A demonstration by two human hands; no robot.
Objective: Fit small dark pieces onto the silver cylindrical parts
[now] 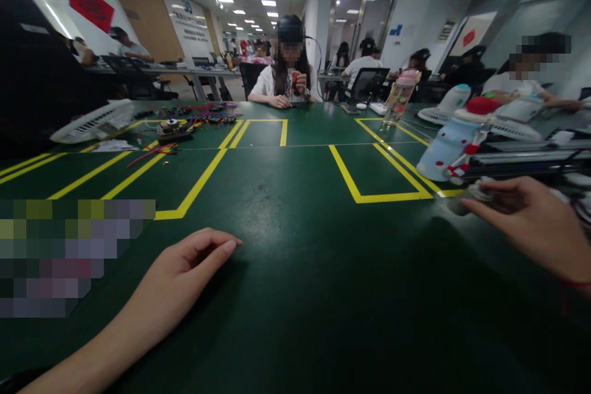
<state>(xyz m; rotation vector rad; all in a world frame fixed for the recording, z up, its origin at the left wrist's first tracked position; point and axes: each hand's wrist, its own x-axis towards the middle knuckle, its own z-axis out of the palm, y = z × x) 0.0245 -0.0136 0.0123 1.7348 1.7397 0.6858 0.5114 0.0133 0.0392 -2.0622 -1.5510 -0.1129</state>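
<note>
Right hand (530, 225) grips a small grey object (475, 196) beside the blue bottle (446, 151).

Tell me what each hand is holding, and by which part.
The left hand rests empty on the green table. The right hand pinches a small grey object between its fingertips; by which part cannot be told.

On the green table (295, 295) lie two bare hands: the left hand (184, 271) and the right hand (535, 221). Two white fans stand on it, two bottles, and perhaps four yellow tape boxes; the far ones blur.
</note>
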